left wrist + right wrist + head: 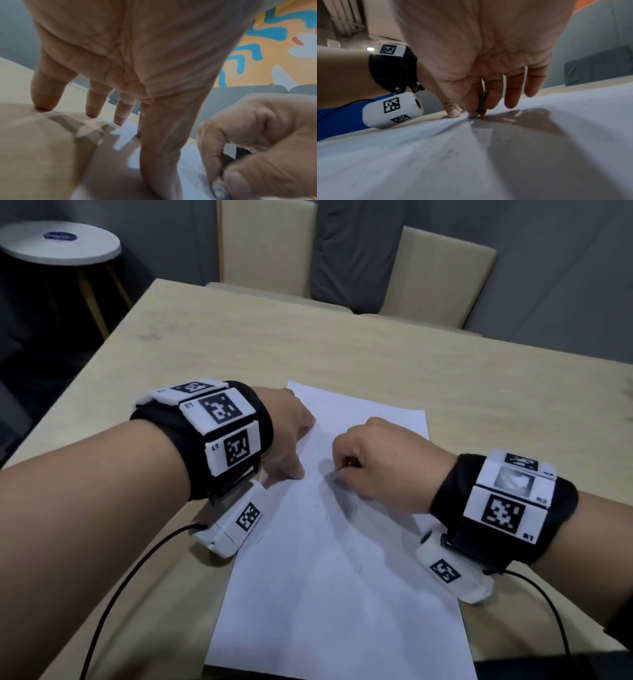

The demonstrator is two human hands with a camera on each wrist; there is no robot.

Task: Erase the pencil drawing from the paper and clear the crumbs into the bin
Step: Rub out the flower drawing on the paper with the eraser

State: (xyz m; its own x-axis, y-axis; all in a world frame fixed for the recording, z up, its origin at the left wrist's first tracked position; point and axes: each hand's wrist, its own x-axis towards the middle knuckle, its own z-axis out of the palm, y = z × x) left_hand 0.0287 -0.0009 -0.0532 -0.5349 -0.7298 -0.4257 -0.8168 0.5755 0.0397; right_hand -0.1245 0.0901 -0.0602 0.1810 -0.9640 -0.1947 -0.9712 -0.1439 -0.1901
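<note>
A white sheet of paper (pixel 342 577) lies on the wooden table (pixel 239 344), with faint grey pencil marks (pixel 354 508) near its middle. My left hand (pixel 291 446) presses straight, spread fingers on the paper's left edge; in the left wrist view the fingertips (pixel 92 112) touch table and paper. My right hand (pixel 342 470) pinches a small thin grey eraser (pixel 482 104) between thumb and fingers. The eraser's tip touches the paper just right of the left thumb. The eraser (pixel 219 188) also shows in the left wrist view; in the head view the fingers hide it.
Two beige chairs (pixel 442 275) stand at the table's far side. A round white side table (pixel 58 244) stands at the far left. Black cables (pixel 137 563) run from the wrist cameras over the table's near edge. Tiny dark specks (pixel 359 570) dot the lower paper.
</note>
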